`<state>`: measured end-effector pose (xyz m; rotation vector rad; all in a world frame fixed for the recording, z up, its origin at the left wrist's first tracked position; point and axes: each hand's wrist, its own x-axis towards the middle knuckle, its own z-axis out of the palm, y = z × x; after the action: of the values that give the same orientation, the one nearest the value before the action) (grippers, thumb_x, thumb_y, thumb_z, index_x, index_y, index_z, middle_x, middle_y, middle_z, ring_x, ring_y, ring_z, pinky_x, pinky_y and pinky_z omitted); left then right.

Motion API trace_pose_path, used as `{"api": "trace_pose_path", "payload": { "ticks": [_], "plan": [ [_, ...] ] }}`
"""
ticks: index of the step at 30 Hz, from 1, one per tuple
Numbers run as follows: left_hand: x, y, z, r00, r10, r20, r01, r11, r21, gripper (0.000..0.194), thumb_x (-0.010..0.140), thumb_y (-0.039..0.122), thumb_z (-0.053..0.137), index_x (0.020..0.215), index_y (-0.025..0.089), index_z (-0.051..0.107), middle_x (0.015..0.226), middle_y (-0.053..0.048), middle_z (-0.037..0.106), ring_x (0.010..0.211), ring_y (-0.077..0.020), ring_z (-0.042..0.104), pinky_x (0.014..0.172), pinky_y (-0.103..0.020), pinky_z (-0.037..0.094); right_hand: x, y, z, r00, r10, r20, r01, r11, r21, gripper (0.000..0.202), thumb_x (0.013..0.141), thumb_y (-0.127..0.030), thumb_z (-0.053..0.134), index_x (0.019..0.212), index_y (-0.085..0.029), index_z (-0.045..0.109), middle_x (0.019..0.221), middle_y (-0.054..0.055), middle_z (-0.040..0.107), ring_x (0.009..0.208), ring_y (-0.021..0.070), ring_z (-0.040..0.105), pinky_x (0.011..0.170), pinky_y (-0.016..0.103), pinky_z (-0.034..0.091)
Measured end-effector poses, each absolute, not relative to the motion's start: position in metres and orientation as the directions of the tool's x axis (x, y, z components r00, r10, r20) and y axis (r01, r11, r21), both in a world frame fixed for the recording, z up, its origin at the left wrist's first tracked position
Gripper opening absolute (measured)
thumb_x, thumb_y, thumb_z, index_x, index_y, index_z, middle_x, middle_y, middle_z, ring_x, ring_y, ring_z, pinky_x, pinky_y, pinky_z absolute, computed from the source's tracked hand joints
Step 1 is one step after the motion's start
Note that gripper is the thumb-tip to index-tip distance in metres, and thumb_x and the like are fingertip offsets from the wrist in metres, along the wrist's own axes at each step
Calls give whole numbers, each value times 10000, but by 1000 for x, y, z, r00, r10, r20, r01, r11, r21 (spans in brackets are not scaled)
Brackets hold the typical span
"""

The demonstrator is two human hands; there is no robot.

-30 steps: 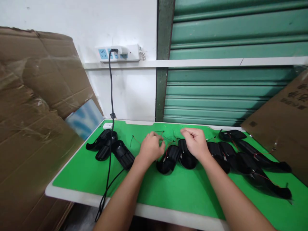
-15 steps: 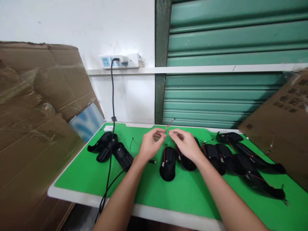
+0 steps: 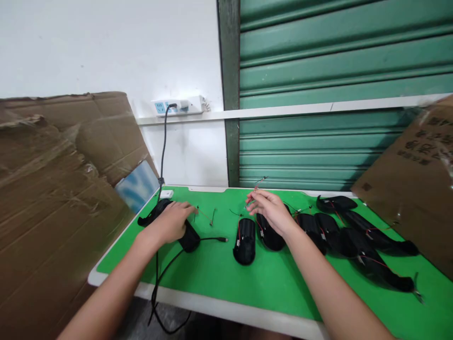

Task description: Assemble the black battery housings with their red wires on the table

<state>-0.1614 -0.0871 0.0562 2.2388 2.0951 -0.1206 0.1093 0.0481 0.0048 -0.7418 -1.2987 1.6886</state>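
Green tabletop (image 3: pixel 215 271); left hand (image 3: pixel 173 221) over black shell (image 3: pixel 190 240), blocking cable (image 3: pixel 164 146), grip unclear; right hand (image 3: pixel 268 208) grip pinching wire (image 3: pixel 256 187).

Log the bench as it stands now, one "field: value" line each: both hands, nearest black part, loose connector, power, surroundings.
Left hand: the left hand is over black parts at the left; contact unclear
Right hand: the right hand holds a thin wired piece up in its fingertips
Nearest black part: a black shell with red wire, lying between the hands
Loose connector: a cable plug on the green mat
Power: wall socket strip, one plug in
Surroundings: cardboard at left, green shutter behind
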Motion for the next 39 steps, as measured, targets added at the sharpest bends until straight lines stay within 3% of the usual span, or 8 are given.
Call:
{"api": "trace_pose_path", "payload": {
  "ticks": [3, 6, 12, 17, 22, 29, 35, 39],
  "plan": [
    [-171, -104, 52, 17, 969, -247, 990, -50, -128, 818, 644, -39, 554, 1425, 206, 563, 1483, -148, 569, 1405, -365, 508, 1226, -646, 272, 110, 49, 5, -483, 876, 4, -346, -187, -919, 436, 583, -510, 909, 798, -185, 713, 793, 16, 702, 661, 135, 669, 636, 279, 547],
    [-171, -111, 45, 6, 956, -293, 978, -67, -200, 819, 664, -20, 583, 1450, 208, 544, 1511, -153, 541, 1443, -370, 458, 1232, -658, 240, 111, 49, 4, -510, 860, 8, -372, -211, -904, 414, 523, -384, 950, 794, -186, 708, 765, 0, 705, 663, 124, 661, 667, 271, 538],
    [-174, -107, 52, 42, 969, -244, 950, -114, -289, 498, 744, 138, 683, 1241, 171, 695, 1265, -173, 656, 1208, -374, 611, 1080, -551, 462, 111, 50, 3, -475, 880, -2, -383, -209, -900, 419, 473, -317, 962, 731, -195, 655, 656, -33, 653, 617, 112, 606, 622, 259, 480],
    [-147, -113, 65, -118, 992, -49, 881, 81, -467, 376, 832, 123, 613, 1199, 123, 695, 1200, -205, 643, 1121, -381, 642, 941, -499, 538, 112, 51, 2, -435, 900, 1, -330, -159, -930, 411, 502, -343, 944, 763, -196, 662, 699, -24, 654, 673, 130, 615, 590, 252, 450],
    [-116, -126, 88, -232, 971, 65, 834, 233, -500, 365, 890, 82, 512, 1219, 145, 658, 1238, -195, 602, 1043, -348, 672, 834, -438, 572, 112, 50, 3, -422, 906, 4, -330, -149, -932, 438, 497, -366, 946, 771, -199, 648, 734, -20, 660, 744, 164, 675, 630, 270, 521],
    [-100, -101, 96, -272, 936, 222, 942, 306, -140, 511, 882, 344, 640, 1373, 231, 555, 1323, -156, 564, 958, -352, 710, 707, -418, 581, 107, 45, 7, -423, 903, 79, -434, -125, -892, 431, 501, -362, 970, 760, -195, 669, 768, -13, 673, 754, 161, 694, 720, 309, 586],
    [-76, -39, 51, -91, 945, 315, 943, -20, 331, 593, 753, 446, 819, 1256, 229, 591, 1255, -100, 674, 1050, -305, 709, 861, -387, 568, 116, 58, 9, -231, 959, 162, -526, 17, -850, 355, 523, -342, 947, 749, -215, 705, 792, 0, 708, 751, 156, 666, 805, 345, 577],
    [-78, -9, 22, -27, 902, 431, 820, -227, 526, 679, 744, 477, 833, 1296, 197, 554, 1176, -85, 696, 1098, -267, 680, 968, -395, 529, 123, 67, 9, -123, 981, 150, -522, 65, -850, 296, 537, -332, 918, 749, -217, 744, 769, 8, 720, 755, 160, 666, 834, 354, 558]
  ]
}}
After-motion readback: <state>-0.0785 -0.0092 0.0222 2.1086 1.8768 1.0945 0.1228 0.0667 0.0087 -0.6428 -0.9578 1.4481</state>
